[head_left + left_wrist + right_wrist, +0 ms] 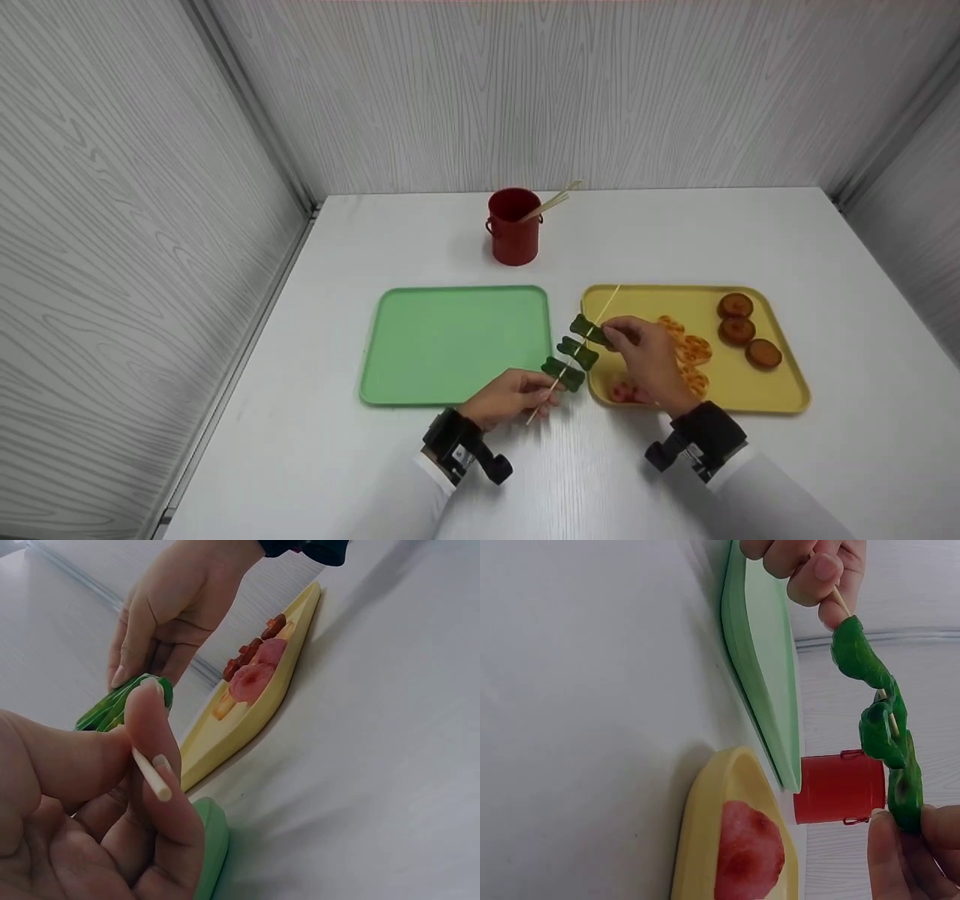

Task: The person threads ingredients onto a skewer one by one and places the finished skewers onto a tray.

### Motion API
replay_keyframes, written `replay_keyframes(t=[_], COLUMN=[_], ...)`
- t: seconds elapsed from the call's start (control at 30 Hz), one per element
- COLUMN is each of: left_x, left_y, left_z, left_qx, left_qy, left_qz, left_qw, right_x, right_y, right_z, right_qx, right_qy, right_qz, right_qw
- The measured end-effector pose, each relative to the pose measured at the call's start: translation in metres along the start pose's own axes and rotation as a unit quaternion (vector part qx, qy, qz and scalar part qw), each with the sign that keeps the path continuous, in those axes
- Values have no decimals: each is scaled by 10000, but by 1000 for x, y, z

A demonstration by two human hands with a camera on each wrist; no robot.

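Observation:
Near its lower end, a thin wooden skewer [609, 301] is pinched between the thumb and fingers of my left hand [510, 397]. Three green pepper pieces [577, 352] are threaded along it, one right at my left fingers. My right hand [651, 361] pinches the end of the farthest pepper piece [906, 799] between thumb and fingers. In the left wrist view the skewer's blunt end [154, 776] sticks out past my left fingers. The skewer slants over the gap between the two trays, its tip above the yellow tray [720, 300].
The yellow tray holds several round brown pieces [736, 331], orange-yellow pieces [696, 349] and pink slices [750, 851], partly behind my right hand. A green tray [457, 345] lies left. Behind stands a red bucket [515, 244] with more skewers [551, 202]. Walls enclose the table.

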State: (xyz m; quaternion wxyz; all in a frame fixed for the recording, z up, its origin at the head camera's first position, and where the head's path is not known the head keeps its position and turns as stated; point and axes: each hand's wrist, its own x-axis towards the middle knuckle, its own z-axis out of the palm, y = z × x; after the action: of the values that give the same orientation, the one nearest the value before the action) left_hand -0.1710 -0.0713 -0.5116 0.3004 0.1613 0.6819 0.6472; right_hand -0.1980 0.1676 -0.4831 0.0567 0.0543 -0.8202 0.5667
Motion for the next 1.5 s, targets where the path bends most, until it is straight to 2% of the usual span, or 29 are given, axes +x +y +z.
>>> replay_keyframes(t=[0.47, 0.77, 1.03, 1.27, 1.5], left_x=[-1, -3, -3, -6, -10], left_y=[-2, -3, -3, 0, 1], left_z=[0, -1, -3, -7, -15], left_qx=[10, -216, -123, -137, -80], left_qy=[114, 24, 119, 244, 430], left_qz=[-148, -27, -68, -115, 34], left_qw=[9998, 9998, 9998, 9995, 9990], right_x=[-4, -14, -6, -8, -16], right_y=[0, -24, 7, 16, 18], right_z=[-2, -6, -10, -12, -11], right_qx=[-165, -297, -281, -1046, -1523], right_qy=[-136, -291, -208, -133, -420], right_qz=[-98, -151, -215, -565, -959], right_qw=[9997, 9990, 9992, 9928, 9828])
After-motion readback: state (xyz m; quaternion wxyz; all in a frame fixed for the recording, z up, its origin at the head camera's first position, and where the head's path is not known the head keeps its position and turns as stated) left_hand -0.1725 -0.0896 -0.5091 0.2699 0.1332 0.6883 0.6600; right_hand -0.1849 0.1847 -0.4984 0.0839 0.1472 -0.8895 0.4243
